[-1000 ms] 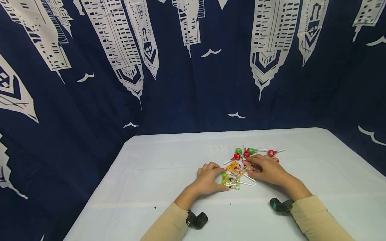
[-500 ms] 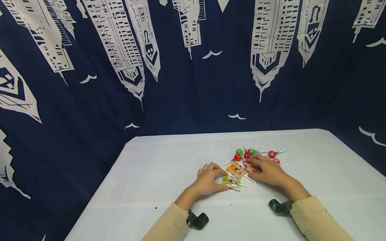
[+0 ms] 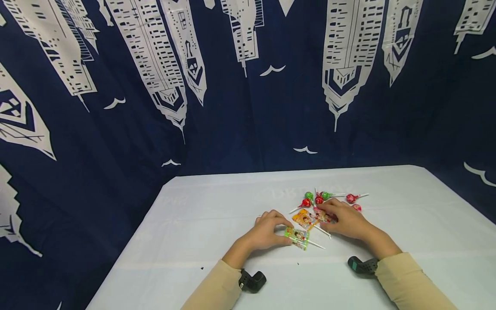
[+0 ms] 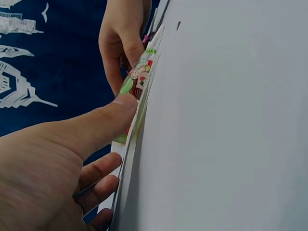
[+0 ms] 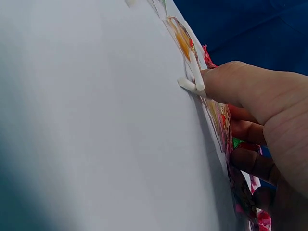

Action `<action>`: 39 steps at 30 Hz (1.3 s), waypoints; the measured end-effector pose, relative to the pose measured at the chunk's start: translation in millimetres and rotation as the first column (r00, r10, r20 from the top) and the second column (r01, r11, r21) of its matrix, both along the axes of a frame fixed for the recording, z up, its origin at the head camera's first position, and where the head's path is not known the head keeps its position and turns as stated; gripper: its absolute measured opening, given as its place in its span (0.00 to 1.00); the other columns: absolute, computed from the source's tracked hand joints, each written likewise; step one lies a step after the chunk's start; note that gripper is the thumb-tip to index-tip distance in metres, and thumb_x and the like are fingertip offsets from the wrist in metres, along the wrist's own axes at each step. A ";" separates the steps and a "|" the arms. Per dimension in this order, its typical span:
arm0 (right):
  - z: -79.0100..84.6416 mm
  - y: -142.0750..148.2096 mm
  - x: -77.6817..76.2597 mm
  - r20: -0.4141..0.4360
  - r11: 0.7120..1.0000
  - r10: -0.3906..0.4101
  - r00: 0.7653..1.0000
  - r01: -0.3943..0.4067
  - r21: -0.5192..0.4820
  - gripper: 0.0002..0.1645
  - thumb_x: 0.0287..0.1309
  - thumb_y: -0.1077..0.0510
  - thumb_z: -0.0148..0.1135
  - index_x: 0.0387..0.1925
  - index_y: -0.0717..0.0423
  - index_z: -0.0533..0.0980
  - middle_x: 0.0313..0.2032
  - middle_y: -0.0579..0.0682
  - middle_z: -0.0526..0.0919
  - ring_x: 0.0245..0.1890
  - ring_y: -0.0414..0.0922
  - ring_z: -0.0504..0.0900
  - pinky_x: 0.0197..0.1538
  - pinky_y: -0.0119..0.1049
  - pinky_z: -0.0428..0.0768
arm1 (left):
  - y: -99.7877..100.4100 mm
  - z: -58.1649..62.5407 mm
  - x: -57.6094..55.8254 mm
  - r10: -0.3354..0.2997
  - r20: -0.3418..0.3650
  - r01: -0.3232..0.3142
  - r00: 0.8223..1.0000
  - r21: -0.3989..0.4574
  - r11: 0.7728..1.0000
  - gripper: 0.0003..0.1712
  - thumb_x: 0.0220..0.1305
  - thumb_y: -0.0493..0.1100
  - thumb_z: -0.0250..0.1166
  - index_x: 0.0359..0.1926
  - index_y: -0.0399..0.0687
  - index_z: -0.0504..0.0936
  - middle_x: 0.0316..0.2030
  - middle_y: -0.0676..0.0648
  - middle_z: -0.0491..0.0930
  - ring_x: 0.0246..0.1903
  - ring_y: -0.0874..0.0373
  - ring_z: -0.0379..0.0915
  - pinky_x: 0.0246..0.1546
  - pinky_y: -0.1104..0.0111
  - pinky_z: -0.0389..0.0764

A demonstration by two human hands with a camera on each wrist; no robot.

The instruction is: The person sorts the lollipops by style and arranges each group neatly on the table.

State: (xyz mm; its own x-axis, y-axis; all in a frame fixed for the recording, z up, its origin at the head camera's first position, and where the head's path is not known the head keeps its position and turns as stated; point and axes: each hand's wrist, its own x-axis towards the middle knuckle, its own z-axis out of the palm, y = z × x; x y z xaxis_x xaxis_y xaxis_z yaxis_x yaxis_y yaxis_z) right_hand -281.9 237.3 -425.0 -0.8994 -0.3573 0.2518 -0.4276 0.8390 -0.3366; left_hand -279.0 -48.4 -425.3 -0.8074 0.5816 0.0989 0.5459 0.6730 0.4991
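Note:
Between the thumb and forefinger of my left hand is a flat lollipop in a green wrapper, its white stick pointing right. In the left wrist view the thumb lies on the green wrapper's edge. My right hand holds a flat lollipop in a pink wrapper, partly hidden under the fingers. An orange-wrapped flat lollipop lies between the hands, beside the pink one. In the right wrist view, white sticks stick out next to the right thumb.
Round lollipops in red and green wrappers lie just behind the hands, among them a red one, a green one and another red one. All rest on a white-covered table. A dark blue printed curtain hangs behind it.
The green-wrapped lollipop has turned slightly, its stick now slanting more toward the person. The left hand has barely shifted, and the right hand stays at the pink lollipop.

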 end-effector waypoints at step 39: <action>5.1 3.3 -4.4 0.018 0.995 0.098 0.995 -0.098 -0.011 0.36 0.53 0.48 0.70 0.63 0.58 0.75 0.55 0.57 0.78 0.54 0.60 0.80 0.54 0.59 0.77 | -21.5 8.2 -15.4 -0.012 0.296 -0.110 0.955 0.393 0.913 0.15 0.66 0.32 0.62 0.51 0.49 0.86 0.47 0.44 0.81 0.32 0.62 0.77 0.32 0.73 0.77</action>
State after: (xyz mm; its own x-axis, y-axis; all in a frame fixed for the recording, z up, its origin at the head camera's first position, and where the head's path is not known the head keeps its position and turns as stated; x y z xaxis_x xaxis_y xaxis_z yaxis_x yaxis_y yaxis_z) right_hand -286.4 240.6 -420.0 -0.8648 -0.4411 0.2399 -0.5010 0.7898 -0.3537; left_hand -294.4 -69.9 -417.1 -0.8624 0.5006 0.0760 0.3102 0.4037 0.8607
